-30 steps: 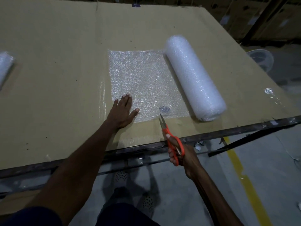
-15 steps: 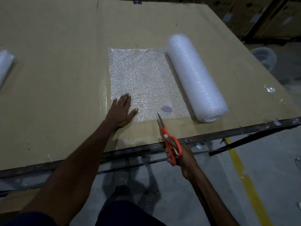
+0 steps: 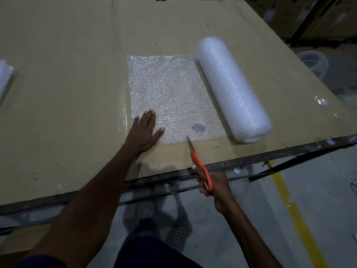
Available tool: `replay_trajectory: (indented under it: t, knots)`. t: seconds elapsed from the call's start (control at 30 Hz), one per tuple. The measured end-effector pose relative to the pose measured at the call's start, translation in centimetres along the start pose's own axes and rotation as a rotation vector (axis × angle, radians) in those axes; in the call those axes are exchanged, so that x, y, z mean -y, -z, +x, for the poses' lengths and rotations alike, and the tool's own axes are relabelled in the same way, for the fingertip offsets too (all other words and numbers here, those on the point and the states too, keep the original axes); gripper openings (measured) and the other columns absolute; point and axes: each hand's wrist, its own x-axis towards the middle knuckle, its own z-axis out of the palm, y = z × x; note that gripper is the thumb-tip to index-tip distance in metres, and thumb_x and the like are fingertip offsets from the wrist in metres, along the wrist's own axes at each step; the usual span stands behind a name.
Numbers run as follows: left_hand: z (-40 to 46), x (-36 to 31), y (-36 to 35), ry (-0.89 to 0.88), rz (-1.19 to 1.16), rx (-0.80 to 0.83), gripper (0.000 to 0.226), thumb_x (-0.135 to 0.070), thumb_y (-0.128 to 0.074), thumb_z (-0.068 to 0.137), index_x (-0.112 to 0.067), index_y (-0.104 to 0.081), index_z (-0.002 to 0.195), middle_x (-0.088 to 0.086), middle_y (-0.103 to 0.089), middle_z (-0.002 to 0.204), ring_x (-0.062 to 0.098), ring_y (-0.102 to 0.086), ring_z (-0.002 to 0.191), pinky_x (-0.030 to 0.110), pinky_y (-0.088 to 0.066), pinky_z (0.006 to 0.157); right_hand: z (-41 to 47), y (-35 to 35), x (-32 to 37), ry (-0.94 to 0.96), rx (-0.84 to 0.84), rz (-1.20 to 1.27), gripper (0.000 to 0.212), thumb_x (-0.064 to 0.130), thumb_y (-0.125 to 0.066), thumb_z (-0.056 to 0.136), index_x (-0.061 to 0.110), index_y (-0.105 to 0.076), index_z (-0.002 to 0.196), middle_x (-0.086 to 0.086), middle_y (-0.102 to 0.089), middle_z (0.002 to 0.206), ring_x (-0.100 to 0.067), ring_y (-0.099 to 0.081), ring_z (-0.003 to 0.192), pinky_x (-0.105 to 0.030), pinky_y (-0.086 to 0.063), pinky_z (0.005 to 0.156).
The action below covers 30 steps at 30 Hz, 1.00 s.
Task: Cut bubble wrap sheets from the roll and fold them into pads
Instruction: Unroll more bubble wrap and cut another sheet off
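Head view: left hand (image 3: 144,130) lies flat, fingers spread, pressing the near left corner of the unrolled bubble wrap sheet (image 3: 172,95) on the cardboard-covered tabletop (image 3: 67,74). Right hand (image 3: 214,187) has its grip closed around orange-handled scissors (image 3: 199,162), blade tips at the sheet's near edge. The bubble wrap roll (image 3: 231,88) adjoins the sheet's right side. No legible writing; a dark mark (image 3: 198,127) shows through the sheet.

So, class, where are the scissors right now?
Head view, lower centre-right: the scissors are in the right hand, tips at the near edge of the unrolled sheet.
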Motion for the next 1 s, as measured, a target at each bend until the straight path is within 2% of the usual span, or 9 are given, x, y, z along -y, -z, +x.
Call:
replay_trajectory:
  t: [0.07, 0.17, 0.3, 0.43, 0.53, 0.77, 0.9, 0.93, 1.0]
  knots:
    - [0.0, 0.0, 0.0, 0.001, 0.003, -0.003, 0.088, -0.066, -0.015, 0.096, -0.006, -0.013, 0.159, 0.012, -0.008, 0.167, 0.024, -0.003, 0.155, 0.047, -0.002, 0.123, 0.0, 0.0, -0.3, -0.003, -0.008, 0.005, 0.025, 0.031, -0.089, 0.075, 0.011, -0.077, 0.067, -0.014, -0.053, 0.06, -0.016, -0.044, 0.042, -0.022, -0.03, 0.039]
    - [-0.1, 0.0, 0.0, 0.002, 0.005, -0.006, 0.089, -0.067, -0.013, 0.095, -0.005, -0.014, 0.159, 0.013, -0.009, 0.167, 0.024, -0.004, 0.155, 0.048, -0.003, 0.123, 0.1, -0.3, -0.2, -0.006, -0.016, 0.031, 0.036, 0.034, -0.09, 0.074, 0.001, -0.075, 0.077, -0.011, -0.054, 0.059, -0.017, -0.044, 0.042, -0.023, -0.032, 0.039]
    - [-0.1, -0.1, 0.0, 0.002, 0.005, -0.006, 0.091, -0.068, -0.012, 0.094, -0.004, -0.015, 0.159, 0.013, -0.01, 0.167, 0.025, -0.005, 0.155, 0.049, -0.004, 0.123, 0.2, -1.0, 1.0, -0.017, -0.006, 0.04, 0.029, 0.035, -0.088, 0.077, 0.015, -0.075, 0.061, -0.012, -0.053, 0.061, -0.017, -0.045, 0.044, -0.023, -0.035, 0.038]
    - [-0.1, -0.1, 0.0, 0.002, 0.001, -0.004, 0.09, -0.068, -0.012, 0.094, -0.005, -0.015, 0.159, 0.012, -0.008, 0.167, 0.025, -0.004, 0.155, 0.048, -0.003, 0.124, 0.6, -1.1, 1.2, -0.028, -0.009, 0.044, 0.031, 0.029, -0.087, 0.078, 0.015, -0.073, 0.054, -0.011, -0.049, 0.059, -0.015, -0.04, 0.042, -0.022, -0.031, 0.037]
    - [-0.1, -0.1, 0.1, 0.006, 0.0, -0.002, 0.087, -0.065, -0.016, 0.097, -0.005, -0.014, 0.159, 0.012, -0.007, 0.167, 0.024, -0.003, 0.155, 0.047, -0.002, 0.124, 0.6, -0.8, 1.1, -0.015, -0.011, 0.036, 0.031, 0.029, -0.088, 0.077, 0.007, -0.072, 0.063, -0.011, -0.051, 0.057, -0.015, -0.04, 0.041, -0.022, -0.03, 0.039]
    - [-0.1, -0.1, 0.0, 0.002, 0.016, -0.003, 0.089, -0.067, -0.013, 0.096, -0.004, -0.014, 0.159, 0.013, -0.009, 0.167, 0.024, -0.004, 0.155, 0.047, -0.001, 0.123, 1.6, -1.7, 1.7, -0.031, -0.032, 0.058, 0.034, 0.031, -0.09, 0.075, 0.003, -0.07, 0.075, -0.012, -0.052, 0.063, -0.015, -0.041, 0.045, -0.022, -0.034, 0.038]
    - [-0.1, -0.1, 0.0, 0.004, 0.018, 0.0, 0.089, -0.067, -0.012, 0.096, -0.005, -0.013, 0.159, 0.012, -0.008, 0.167, 0.024, -0.003, 0.155, 0.046, -0.001, 0.123, 1.8, -1.5, 1.3, 0.003, -0.036, 0.046, 0.051, 0.031, -0.091, 0.072, -0.012, -0.072, 0.091, -0.017, -0.047, 0.068, -0.016, -0.037, 0.044, -0.022, -0.028, 0.038]
    - [-0.2, 0.0, 0.0, 0.005, 0.019, -0.002, 0.089, -0.067, -0.011, 0.095, -0.005, -0.013, 0.159, 0.012, -0.008, 0.167, 0.024, -0.003, 0.155, 0.046, -0.001, 0.123, 1.7, -1.5, 1.3, 0.006, -0.031, 0.049, 0.053, 0.032, -0.09, 0.072, -0.013, -0.071, 0.092, -0.018, -0.047, 0.068, -0.016, -0.036, 0.044, -0.022, -0.027, 0.039]
    - [-0.2, 0.0, 0.0, 0.008, 0.015, -0.002, 0.09, -0.068, -0.01, 0.095, -0.005, -0.013, 0.159, 0.012, -0.008, 0.167, 0.023, -0.003, 0.155, 0.046, -0.001, 0.123, 1.6, -1.6, 1.8, -0.01, -0.028, 0.044, 0.043, 0.034, -0.09, 0.074, -0.004, -0.071, 0.081, -0.016, -0.05, 0.064, -0.016, -0.039, 0.044, -0.022, -0.029, 0.04]
